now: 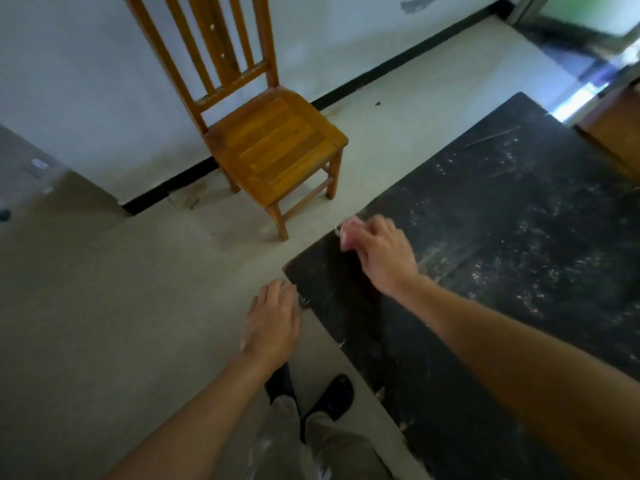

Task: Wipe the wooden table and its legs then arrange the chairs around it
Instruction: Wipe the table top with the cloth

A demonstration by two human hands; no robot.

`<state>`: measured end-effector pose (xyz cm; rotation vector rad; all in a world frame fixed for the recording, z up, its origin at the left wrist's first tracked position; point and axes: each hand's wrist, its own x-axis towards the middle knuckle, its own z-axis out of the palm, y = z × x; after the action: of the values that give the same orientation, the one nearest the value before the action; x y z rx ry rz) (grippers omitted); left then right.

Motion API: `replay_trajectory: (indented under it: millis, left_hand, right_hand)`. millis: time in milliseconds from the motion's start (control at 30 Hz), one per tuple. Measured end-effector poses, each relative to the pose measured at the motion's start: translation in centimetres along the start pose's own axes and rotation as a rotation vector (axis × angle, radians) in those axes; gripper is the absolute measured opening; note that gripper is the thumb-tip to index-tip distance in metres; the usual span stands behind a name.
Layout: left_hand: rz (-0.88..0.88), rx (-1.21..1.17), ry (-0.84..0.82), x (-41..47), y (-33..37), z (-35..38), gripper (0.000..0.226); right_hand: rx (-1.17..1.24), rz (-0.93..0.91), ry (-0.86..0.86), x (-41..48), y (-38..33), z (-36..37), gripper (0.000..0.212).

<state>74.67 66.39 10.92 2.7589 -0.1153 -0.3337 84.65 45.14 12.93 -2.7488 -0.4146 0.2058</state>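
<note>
- The pale floor (104, 306) fills the left and middle of the view, meeting a whitish wall (86, 81) along a black skirting (398, 67).
- The table (502, 220) takes up the right side. Its top is dark, almost black, scratched and flecked with pale specks. One corner points towards the person and another lies far off near the doorway.
- A wooden chair (273, 143) with a tall slatted back stands on the floor against the wall, well apart from the table. Its seat is bare and turned towards the table's long edge.
- At the right border, beyond the table's far edge, is a piece of brown wooden furniture (616, 133); what it is cannot be told.
- The right hand (381, 254) reaches across the near corner of the table, over its left edge. Its fingers are curled round a small pale pinkish cloth (349, 233), which is blurred and shows past the knuckles just at the table's edge.
- The left hand (273, 323) is over the floor just beside the table's near corner, palm down. Its fingers are straight, close together and hold nothing. Whether the tips touch the corner cannot be told.
- Below the hands are light trousers and two dark slippers (337, 396) on the floor, close to the table's near edge.
</note>
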Motion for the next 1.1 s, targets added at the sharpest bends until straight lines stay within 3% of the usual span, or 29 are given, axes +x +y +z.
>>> replay_trajectory:
  millis: [100,167,267,367,500,600,767,833,900,967,1033,1100]
  left_hand:
    - [0.048,0.086,-0.084,2.0,3.1,-0.1,0.05]
    - [0.086,0.167,-0.123,3.3,4.8,0.0,0.052]
    - [0.168,0.267,-0.161,4.5,6.3,1.0,0.051]
    - [0.256,0.32,-0.126,5.3,7.5,1.9,0.049]
    - [0.404,0.395,-0.107,5.5,10.4,3.3,0.05]
    - [0.498,0.394,-0.091,6.4,12.5,4.3,0.053]
    - [0.528,0.353,-0.083,6.0,13.9,7.2,0.056]
    - [0.536,0.329,-0.074,6.0,13.6,7.8,0.061]
    - [0.547,0.305,-0.068,6.0,13.4,8.1,0.064]
    - [0.559,0.291,-0.067,5.9,13.3,8.3,0.065]
    - [0.562,0.287,-0.07,6.0,13.3,8.5,0.064]
    - [0.548,0.305,-0.084,6.1,13.3,8.6,0.058]
  right_hand:
    - [-0.045,-0.1,-0.117,-5.8,2.0,1.8,0.043]
    - [-0.066,0.136,-0.048,-3.7,4.9,1.3,0.052]
    - [0.022,0.448,-0.003,2.6,7.3,-2.7,0.039]
    - [0.099,0.443,0.182,3.1,7.9,-6.0,0.039]
    - [0.094,0.542,0.393,-7.1,9.9,-5.6,0.04]
    - [0.081,0.813,0.482,-17.5,13.1,-4.5,0.028]
    - [0.128,1.438,0.643,-33.6,14.8,-2.9,0.015]
    - [0.177,1.674,0.662,-36.8,13.2,-1.0,0.018]
    - [0.19,1.796,0.682,-36.1,11.5,1.2,0.02]
    - [0.166,1.696,0.721,-31.3,10.3,2.9,0.022]
    - [0.193,1.437,0.77,-23.9,9.6,3.5,0.024]
    - [0.194,1.221,0.691,-16.5,8.5,3.3,0.021]
